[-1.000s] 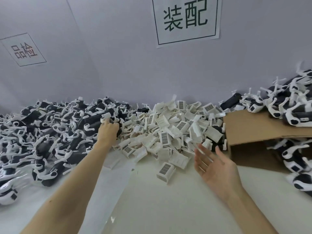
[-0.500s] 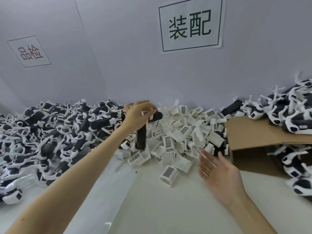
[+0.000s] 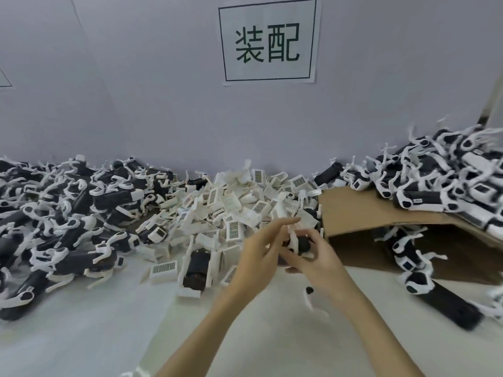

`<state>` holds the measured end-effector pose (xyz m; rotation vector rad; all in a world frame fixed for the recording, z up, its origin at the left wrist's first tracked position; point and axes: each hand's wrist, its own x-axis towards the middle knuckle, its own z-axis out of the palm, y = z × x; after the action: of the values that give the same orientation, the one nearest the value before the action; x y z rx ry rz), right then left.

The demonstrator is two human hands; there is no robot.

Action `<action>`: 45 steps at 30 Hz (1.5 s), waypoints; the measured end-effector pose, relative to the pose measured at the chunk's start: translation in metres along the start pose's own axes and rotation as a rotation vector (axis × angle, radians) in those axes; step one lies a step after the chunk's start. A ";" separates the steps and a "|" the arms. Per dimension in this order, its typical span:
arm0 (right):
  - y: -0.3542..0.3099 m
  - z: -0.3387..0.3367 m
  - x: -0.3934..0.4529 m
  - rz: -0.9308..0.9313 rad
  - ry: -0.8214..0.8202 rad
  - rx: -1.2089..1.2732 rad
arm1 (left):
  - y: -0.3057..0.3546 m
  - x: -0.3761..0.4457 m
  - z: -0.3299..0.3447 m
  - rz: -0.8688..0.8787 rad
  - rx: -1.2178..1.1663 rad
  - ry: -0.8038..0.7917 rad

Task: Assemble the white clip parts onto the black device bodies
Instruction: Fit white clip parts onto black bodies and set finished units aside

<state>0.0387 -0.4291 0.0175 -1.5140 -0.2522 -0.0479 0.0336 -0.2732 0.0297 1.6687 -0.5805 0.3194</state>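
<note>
Black device body pinched between left hand and right hand, mid-table. Fitting step. Next: white clip part pressed home squarely.

Black device body: mostly hidden between left hand and right hand; grip on it unclear.
White clip part: blurred, shape indistinct.
Left wall sign: cut off by frame edge, text unreadable.
Cardboard box: interior shadowed, partly buried under assembled units.
Barcode labels: too small to read.
</note>
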 end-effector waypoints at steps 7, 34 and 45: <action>-0.001 -0.019 0.000 0.164 0.029 0.211 | -0.031 -0.013 -0.023 0.165 0.467 0.058; 0.020 -0.050 -0.024 0.213 -0.303 0.423 | -0.036 -0.015 -0.045 -0.479 -0.801 -0.212; 0.016 -0.053 -0.025 0.387 -0.445 0.519 | -0.037 -0.014 -0.024 -0.635 -0.448 0.103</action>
<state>0.0243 -0.4836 -0.0047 -1.0168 -0.2933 0.6245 0.0444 -0.2435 -0.0045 1.3059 -0.0173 -0.1787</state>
